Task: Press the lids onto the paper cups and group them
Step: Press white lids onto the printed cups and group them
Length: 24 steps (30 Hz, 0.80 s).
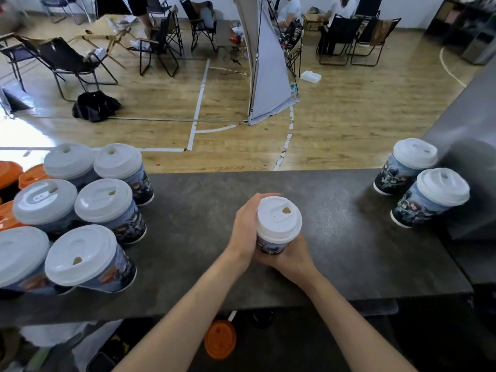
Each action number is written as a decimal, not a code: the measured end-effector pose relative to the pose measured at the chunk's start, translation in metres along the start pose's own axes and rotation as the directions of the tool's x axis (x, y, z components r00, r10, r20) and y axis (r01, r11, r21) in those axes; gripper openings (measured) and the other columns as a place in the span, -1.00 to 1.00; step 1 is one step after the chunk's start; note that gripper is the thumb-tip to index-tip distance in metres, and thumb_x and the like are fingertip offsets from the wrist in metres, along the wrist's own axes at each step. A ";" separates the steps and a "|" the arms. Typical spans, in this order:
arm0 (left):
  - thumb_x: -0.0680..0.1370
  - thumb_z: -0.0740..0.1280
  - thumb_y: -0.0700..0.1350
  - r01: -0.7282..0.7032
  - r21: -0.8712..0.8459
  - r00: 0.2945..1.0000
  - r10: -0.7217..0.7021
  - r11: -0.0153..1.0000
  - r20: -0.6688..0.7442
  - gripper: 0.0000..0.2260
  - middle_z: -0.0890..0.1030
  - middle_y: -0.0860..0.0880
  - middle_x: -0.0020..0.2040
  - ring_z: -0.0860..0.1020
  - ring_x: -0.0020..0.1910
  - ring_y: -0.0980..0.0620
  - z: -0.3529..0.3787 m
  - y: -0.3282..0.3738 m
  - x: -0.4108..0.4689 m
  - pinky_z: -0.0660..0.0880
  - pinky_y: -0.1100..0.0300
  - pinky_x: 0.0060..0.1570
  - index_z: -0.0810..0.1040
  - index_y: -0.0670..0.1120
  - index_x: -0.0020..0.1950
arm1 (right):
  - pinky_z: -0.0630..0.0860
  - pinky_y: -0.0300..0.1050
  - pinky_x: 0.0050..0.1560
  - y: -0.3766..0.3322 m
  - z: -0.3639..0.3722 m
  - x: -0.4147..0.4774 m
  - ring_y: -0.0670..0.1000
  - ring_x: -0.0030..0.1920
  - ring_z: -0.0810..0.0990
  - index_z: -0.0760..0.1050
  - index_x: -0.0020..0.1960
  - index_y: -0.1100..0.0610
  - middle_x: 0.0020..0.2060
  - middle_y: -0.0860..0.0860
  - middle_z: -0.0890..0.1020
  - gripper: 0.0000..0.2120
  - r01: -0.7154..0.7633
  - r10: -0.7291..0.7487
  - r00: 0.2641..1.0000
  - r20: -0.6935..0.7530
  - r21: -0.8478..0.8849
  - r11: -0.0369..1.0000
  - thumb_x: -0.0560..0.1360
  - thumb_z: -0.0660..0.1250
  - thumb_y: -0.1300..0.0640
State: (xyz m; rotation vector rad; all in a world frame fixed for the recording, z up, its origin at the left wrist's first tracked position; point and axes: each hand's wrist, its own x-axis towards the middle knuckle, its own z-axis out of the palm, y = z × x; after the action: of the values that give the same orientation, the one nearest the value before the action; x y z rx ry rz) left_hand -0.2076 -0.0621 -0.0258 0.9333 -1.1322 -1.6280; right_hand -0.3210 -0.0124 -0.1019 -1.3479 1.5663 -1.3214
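White-lidded cup [278,224]: centre frame, over counter [201,237]; print unreadable.
Left hand [244,232]: wraps its left side.
Right hand [292,257]: grasps its base, fingers hidden.
Left group [103,202]: six lidded cups, one cut off.
Right pair [442,186]: lidded, touching.

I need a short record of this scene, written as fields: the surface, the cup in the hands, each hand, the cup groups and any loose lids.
surface: dark grey counter
held cup: paper cup over the counter's middle, white lid on it
left hand: curled round the cup's left side
right hand: curled round the cup's near side, low down
left group: six cups with white lids, close together
right group: two cups with white lids, side by side
loose lids: orange lids at far left; one orange lid below the counter's edge
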 end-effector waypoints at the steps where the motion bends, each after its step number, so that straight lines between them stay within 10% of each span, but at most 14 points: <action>1: 0.58 0.19 0.00 0.014 0.008 0.999 -0.014 1.000 0.042 -0.66 0.76 -0.03 -0.02 0.69 -0.02 0.11 -0.002 0.001 0.003 0.55 0.33 -0.06 0.72 -0.10 0.00 | 0.46 -0.39 0.29 0.001 0.000 0.000 -0.21 0.34 0.56 0.45 0.45 0.03 0.29 -0.30 0.60 -0.12 0.002 -0.002 1.000 0.004 0.002 1.000 0.21 0.71 -0.05; 12: 0.66 0.09 -0.05 -0.227 0.131 0.912 0.258 0.965 -0.319 -0.65 0.73 -0.01 0.01 0.67 0.04 0.06 0.024 -0.023 -0.010 0.56 0.27 0.00 0.66 -0.12 0.08 | 0.55 -0.01 0.35 0.014 -0.002 0.006 -0.08 0.38 0.55 0.37 0.47 0.02 0.35 -0.10 0.58 -0.10 0.022 -0.024 0.999 0.044 0.054 0.998 0.25 0.73 0.04; 19: 0.67 0.20 0.02 0.039 -0.092 0.973 -0.059 0.995 -0.225 -0.62 0.74 -0.04 -0.07 0.66 0.00 0.01 0.015 -0.013 0.000 0.49 0.03 0.18 0.78 -0.01 -0.13 | 0.47 -0.45 0.16 0.020 -0.002 0.005 -0.25 0.30 0.55 0.34 0.36 -0.28 0.26 -0.28 0.57 -0.16 0.044 -0.048 0.998 0.048 0.072 0.996 0.21 0.70 -0.04; 24: 0.63 0.13 -0.02 -0.188 0.075 0.912 0.202 0.979 -0.357 -0.63 0.74 0.00 -0.05 0.68 0.01 0.09 0.029 -0.023 -0.009 0.57 0.23 0.02 0.74 0.04 -0.07 | 0.51 -0.37 0.17 0.021 -0.003 0.004 -0.23 0.31 0.55 0.30 0.37 -0.34 0.28 -0.29 0.56 -0.11 0.048 -0.049 0.999 0.011 0.090 0.995 0.17 0.69 -0.15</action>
State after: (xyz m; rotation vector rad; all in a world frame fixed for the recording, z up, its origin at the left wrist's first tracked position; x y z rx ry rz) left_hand -0.2379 -0.0427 -0.0386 1.0597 -0.9668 -1.2133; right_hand -0.3304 -0.0165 -0.1207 -1.3443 1.4565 -1.3919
